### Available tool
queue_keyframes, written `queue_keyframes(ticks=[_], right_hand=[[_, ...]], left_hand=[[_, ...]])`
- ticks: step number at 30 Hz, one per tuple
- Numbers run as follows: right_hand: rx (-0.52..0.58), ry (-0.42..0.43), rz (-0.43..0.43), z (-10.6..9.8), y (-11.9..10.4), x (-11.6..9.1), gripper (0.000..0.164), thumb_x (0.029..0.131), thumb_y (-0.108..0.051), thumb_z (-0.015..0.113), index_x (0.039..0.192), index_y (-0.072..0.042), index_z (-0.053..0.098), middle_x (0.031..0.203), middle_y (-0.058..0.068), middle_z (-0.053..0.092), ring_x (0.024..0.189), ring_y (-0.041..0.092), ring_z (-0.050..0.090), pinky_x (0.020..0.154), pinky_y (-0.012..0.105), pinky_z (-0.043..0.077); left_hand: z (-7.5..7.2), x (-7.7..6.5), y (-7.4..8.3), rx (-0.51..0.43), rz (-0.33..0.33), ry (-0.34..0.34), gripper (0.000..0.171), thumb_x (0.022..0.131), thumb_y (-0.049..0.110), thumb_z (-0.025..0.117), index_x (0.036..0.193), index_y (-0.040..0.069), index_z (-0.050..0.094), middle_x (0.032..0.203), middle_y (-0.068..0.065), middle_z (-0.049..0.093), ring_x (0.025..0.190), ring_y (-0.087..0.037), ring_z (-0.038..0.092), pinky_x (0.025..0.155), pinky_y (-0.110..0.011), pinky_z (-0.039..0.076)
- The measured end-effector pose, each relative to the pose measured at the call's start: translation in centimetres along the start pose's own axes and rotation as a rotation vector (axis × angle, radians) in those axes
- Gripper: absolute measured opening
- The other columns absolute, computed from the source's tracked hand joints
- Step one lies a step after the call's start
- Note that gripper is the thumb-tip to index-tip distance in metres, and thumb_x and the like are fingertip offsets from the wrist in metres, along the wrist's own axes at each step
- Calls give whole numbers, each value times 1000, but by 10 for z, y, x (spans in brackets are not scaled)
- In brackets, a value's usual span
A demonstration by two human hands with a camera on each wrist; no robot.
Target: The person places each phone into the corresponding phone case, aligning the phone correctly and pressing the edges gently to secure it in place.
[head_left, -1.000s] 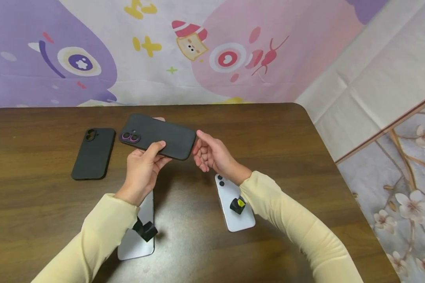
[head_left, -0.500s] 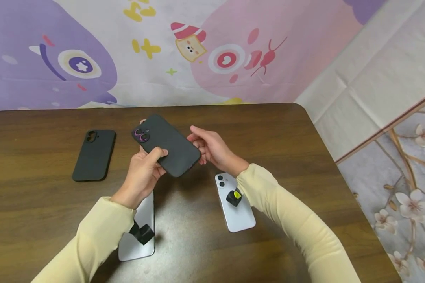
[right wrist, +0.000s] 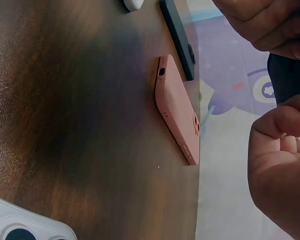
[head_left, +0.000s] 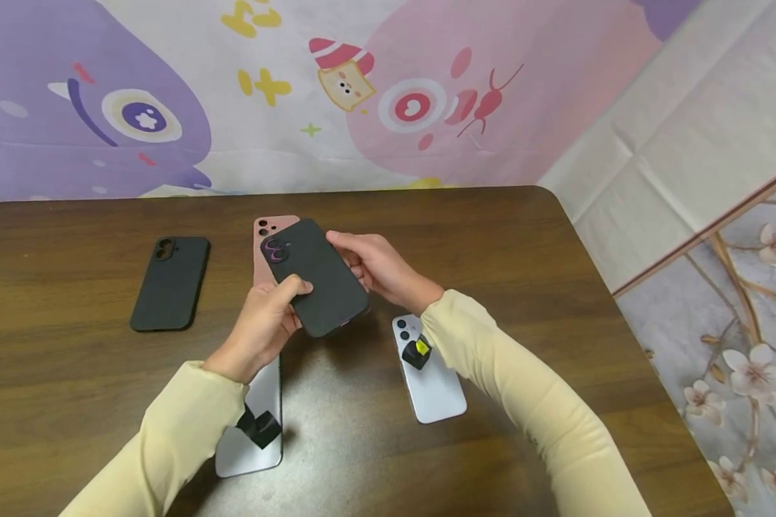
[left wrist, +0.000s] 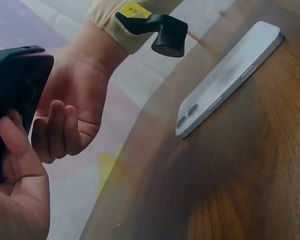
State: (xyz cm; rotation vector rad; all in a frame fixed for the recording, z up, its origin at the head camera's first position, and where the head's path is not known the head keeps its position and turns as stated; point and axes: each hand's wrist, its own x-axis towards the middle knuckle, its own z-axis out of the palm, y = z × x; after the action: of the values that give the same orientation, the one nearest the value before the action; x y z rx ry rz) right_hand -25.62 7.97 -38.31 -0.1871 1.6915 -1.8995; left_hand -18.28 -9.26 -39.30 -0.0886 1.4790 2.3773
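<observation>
In the head view my left hand holds a phone in a black case, its thumb across the back and its fingers underneath. Purple rings surround the two camera lenses at its upper left corner. My right hand grips the right long edge, thumb at the top and fingers curled beneath. The left wrist view shows the phone's dark face from the side. A pink phone case lies on the table behind the held phone, which partly covers it in the head view.
A second black phone case lies at the left of the wooden table. One white phone lies beneath my right wrist, another pale phone under my left wrist. A cartoon-printed cloth hangs along the far edge.
The held phone has turned clockwise and come slightly nearer and to the right, uncovering the pink case behind. My right hand has moved left and taken hold of the phone's right edge.
</observation>
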Motion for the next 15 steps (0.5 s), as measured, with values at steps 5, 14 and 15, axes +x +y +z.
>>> queue_keyframes(ticks=[5, 14, 15], right_hand=[[-53, 49, 8, -1, 1, 1, 33, 91, -28, 56, 62, -11, 58, 46, -5, 38, 37, 7, 34, 36, 19, 30], [-30, 38, -12, -3, 3, -2, 32, 93, -24, 54, 64, -12, 58, 44, -6, 38, 35, 6, 29, 34, 18, 26], [-21, 32, -12, -3, 3, -2, 31, 93, -24, 53, 65, -11, 59, 43, -6, 39, 34, 5, 28, 34, 17, 25]], left_hand=[[-1, 1, -2, 51, -6, -55, 30, 87, 1, 41, 88, 13, 69, 85, 5, 72, 73, -6, 69, 68, -21, 57], [-3, 1, -2, 154, -29, -131, 27, 86, 4, 43, 86, 13, 68, 88, 6, 71, 78, -7, 68, 72, -23, 57], [-4, 1, -2, 162, -34, -142, 26, 86, 4, 43, 87, 13, 68, 89, 6, 71, 78, -7, 68, 72, -23, 57]])
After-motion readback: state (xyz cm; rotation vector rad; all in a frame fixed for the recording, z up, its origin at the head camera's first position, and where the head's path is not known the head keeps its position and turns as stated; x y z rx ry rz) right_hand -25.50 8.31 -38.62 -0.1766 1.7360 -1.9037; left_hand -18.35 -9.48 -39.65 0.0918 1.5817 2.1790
